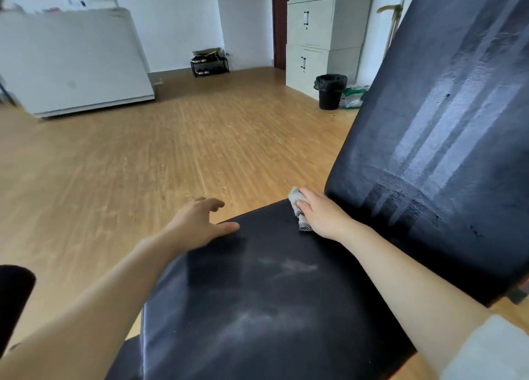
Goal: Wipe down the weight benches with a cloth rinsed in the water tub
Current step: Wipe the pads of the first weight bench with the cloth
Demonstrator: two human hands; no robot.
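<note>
Nearest the camera, the black padded seat of the bench (257,308) fills the lower middle, its surface marked with pale, dusty smears. The left hand (200,225) rests on the seat's left edge, thumb lying on the padding and fingers spread apart over the side, holding nothing. The right hand (320,213) presses a small pale cloth (297,208) against the far corner of the seat, just beside the foot of the raised backrest (446,139); its fingers are closed on the cloth, which bunches out from under the hand. The backrest tilts up to the right and shows light vertical streaks. Beyond lies a wooden floor (143,156). Farther off stand a black bin (330,91) beside pale cabinets (315,36), and a low shoe rack (209,64) against the far wall.
</note>
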